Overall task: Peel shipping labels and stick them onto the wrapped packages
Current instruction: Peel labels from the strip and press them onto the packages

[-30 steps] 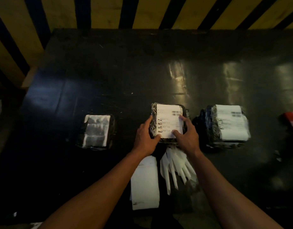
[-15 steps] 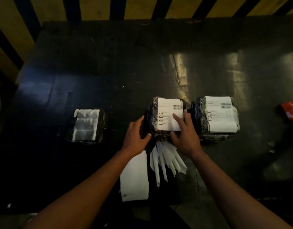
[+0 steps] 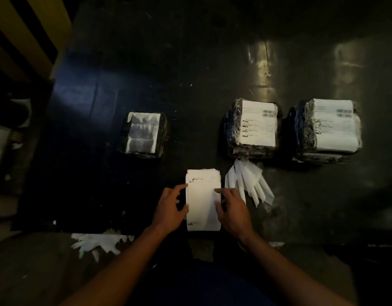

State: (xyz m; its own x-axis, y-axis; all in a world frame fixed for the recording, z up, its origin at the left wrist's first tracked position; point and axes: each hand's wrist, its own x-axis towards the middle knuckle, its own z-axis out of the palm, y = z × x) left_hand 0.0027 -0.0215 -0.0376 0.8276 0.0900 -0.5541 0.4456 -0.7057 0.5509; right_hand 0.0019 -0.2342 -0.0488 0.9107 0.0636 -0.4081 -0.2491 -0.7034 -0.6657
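A stack of white shipping labels lies near the table's front edge. My left hand touches its left edge with fingertips, and my right hand rests fingertips on its right side. Two black wrapped packages with white labels stuck on top sit side by side, the middle one and the right one. A third wrapped package sits apart at the left, its top showing a greyish see-through strip rather than a printed label.
A fan of peeled backing strips lies right of the label stack. More torn white strips lie past the dark table's front edge. Yellow and black striped wall at far left.
Both hands have left the middle labelled package and come back toward me onto the label stack. The view has tilted down and shifted right.
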